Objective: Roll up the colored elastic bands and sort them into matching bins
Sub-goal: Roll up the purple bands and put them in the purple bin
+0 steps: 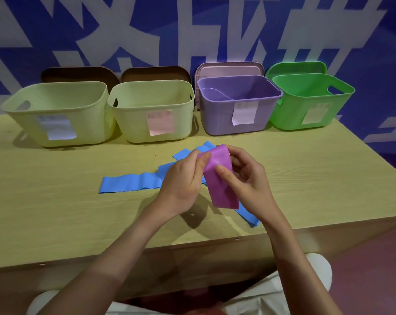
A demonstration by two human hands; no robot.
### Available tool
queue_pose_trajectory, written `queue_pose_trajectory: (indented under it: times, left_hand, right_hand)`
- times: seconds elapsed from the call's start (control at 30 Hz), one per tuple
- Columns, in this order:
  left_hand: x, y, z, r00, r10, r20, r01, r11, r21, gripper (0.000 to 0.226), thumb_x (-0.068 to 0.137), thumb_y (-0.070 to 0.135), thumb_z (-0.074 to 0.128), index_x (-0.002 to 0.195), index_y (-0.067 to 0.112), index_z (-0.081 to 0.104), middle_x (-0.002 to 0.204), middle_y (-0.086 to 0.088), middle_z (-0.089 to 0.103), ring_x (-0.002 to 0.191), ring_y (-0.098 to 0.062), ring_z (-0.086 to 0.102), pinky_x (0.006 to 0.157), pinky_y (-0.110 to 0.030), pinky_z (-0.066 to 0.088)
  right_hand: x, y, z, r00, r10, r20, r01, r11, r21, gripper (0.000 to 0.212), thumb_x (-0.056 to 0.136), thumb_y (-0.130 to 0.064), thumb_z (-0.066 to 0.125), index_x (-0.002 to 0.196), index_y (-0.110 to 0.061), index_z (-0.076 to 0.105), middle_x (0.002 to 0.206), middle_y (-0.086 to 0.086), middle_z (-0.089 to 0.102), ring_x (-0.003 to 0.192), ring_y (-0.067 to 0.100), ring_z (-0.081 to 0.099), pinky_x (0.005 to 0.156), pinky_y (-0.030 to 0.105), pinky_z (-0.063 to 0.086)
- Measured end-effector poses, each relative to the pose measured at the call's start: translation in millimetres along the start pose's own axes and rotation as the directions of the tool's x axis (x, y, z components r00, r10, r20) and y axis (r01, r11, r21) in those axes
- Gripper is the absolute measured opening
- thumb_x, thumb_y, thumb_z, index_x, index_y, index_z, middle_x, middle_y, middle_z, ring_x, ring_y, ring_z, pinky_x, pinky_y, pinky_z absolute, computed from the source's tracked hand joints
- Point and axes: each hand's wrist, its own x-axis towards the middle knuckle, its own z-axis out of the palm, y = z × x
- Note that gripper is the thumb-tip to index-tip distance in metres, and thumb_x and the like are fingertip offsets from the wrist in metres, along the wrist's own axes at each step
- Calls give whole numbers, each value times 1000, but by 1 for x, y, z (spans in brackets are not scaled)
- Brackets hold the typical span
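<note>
A purple elastic band [219, 176] hangs above the wooden table [56, 201], held between both hands. The left hand [183, 178] pinches its upper edge between thumb and curled fingers; the right hand [244, 176] clamps it with the thumb pressed on its front face, fingers curled behind. A blue elastic band [131, 183] lies flat beneath them. Behind stand two pale yellow bins, a purple bin [237, 103] and a green bin [310, 103].

Writing on the bins' paper labels [244, 113] was too blurred to read. The hands [183, 178] hid the middle of the blue band [130, 183], and part of the purple band [219, 178].
</note>
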Motion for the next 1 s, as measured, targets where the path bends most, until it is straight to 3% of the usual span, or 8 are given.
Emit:
queue_pose_trajectory:
  times: [0.1,0.17,0.27,0.4,0.57,0.7,0.87,1.0]
  left_hand:
    - [2,0,-1,999,-44,22,45,997,-62,45,92,54,25,69,17,38,57,6,39,55,-20,40,56,-46,37]
    - [2,3,-3,994,-87,64,99,972,-214,43,97,47,30,68,15,37,53,10,36,51,-13,33,52,-33,32]
    - [1,13,-8,965,-149,216,236,853,-466,39,104,26,28,66,15,30,47,15,25,43,-4,19,42,-15,21]
    - [-2,15,-13,909,-170,380,378,717,-585,45,101,34,27,57,20,28,45,10,19,42,-7,13,41,-18,12]
    - [-2,9,-11,901,-233,366,379,833,-403,49,101,41,25,60,14,34,43,10,26,41,-7,20,41,-16,20]
    - [-12,-2,-9,981,-102,165,120,987,-107,38,96,55,27,80,23,41,56,2,42,52,-14,41,54,-35,36]
    - [-16,-4,-14,983,59,176,-92,979,184,18,94,46,30,94,30,39,59,3,50,57,-14,48,54,-30,34]
    - [-14,-4,-9,997,38,68,-54,967,247,25,94,41,24,90,21,37,60,0,49,61,-26,49,57,-41,35]
  right_hand:
    - [-1,0,-2,1000,-16,-7,16,999,-30,36,88,-16,63,123,-17,58,104,13,68,96,28,64,84,38,51]
    - [-1,0,-3,1000,-26,-4,26,999,-44,38,89,-14,61,126,-12,57,107,9,69,100,26,64,84,30,51]
    - [-1,-3,-2,999,-34,2,34,999,-22,28,89,-13,61,117,-13,59,100,9,69,92,24,65,81,31,51]
    - [-1,-2,-2,999,-45,11,45,999,-9,13,87,-13,62,101,-15,62,91,-4,68,84,11,63,75,22,47]
    - [-4,3,-2,1000,-22,-2,22,999,-42,13,88,-15,63,101,-11,64,91,-3,70,83,10,63,75,21,47]
    - [-6,9,-3,1000,-7,-1,7,999,-48,15,88,-16,63,102,-11,64,93,5,70,84,14,63,76,24,47]
    - [-6,8,-2,999,20,-29,-21,999,-37,14,87,-17,65,100,-11,65,91,0,70,81,10,63,73,22,48]
    - [-5,8,3,999,8,-51,-9,1000,-18,16,85,-19,66,100,-15,65,90,11,69,79,13,61,73,26,49]
